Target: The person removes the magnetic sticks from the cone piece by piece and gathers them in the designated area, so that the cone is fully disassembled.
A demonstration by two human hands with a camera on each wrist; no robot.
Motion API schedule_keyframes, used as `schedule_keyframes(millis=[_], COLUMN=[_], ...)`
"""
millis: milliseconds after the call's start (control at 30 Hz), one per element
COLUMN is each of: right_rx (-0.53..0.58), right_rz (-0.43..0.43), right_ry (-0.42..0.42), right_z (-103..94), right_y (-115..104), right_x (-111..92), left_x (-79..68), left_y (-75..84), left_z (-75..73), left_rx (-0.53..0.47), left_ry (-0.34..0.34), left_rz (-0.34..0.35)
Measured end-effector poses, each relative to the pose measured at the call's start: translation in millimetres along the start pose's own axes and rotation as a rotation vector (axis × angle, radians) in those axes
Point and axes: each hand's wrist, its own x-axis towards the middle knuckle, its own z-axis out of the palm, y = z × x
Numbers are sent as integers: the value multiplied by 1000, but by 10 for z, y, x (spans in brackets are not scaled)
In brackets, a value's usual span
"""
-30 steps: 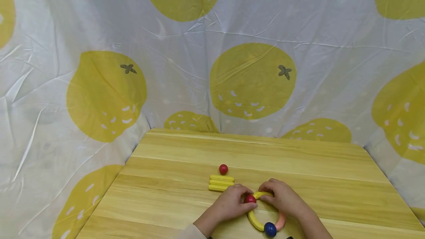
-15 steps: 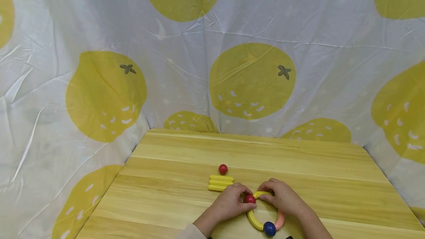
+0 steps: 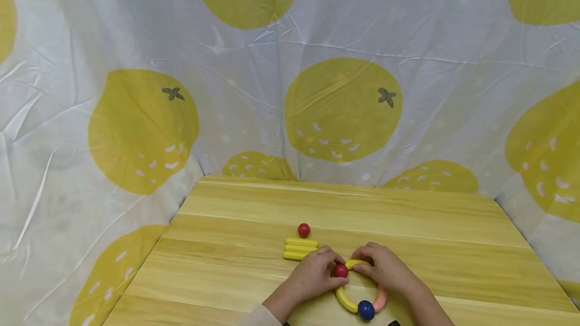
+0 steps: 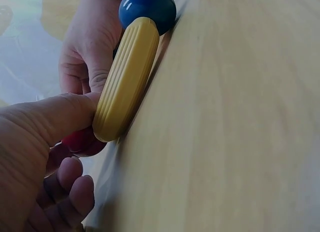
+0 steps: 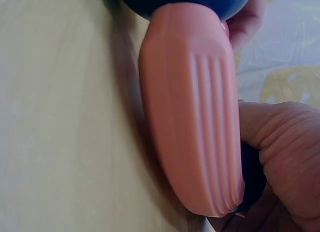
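Note:
In the head view, curved pieces and balls form a ring low on the wooden table. My left hand (image 3: 313,274) pinches the red ball (image 3: 341,270) between thumb and fingers at the ring's left. My right hand (image 3: 386,267) grips the far yellow curved piece (image 3: 355,264) at the upper right. A second yellow curved piece (image 4: 127,81) runs from the red ball to a blue ball (image 3: 366,310) at the near side. From there a ribbed pink curved piece (image 5: 192,111) leads up to a dark blue ball (image 5: 253,174), which my right hand hides in the head view.
Several straight yellow sticks (image 3: 301,248) lie side by side just beyond my left hand, partly overlapped by it. A loose red ball (image 3: 303,230) sits behind them. A lemon-print cloth (image 3: 254,109) hangs along the table's (image 3: 226,215) back and sides.
Both hands keep their hold on the ring. The blue ball and the near part of the ring have shifted very slightly left and away from me.

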Motion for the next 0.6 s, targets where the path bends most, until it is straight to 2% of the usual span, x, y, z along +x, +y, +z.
schedule_keyframes(millis=[600], right_rx=[-17], right_rz=[-43], right_ry=[43], right_z=[5], right_y=[-8], right_x=[-13], left_x=[-12], left_y=[-20], left_z=[-12], left_rx=[20], left_ry=[36], left_rz=[79])
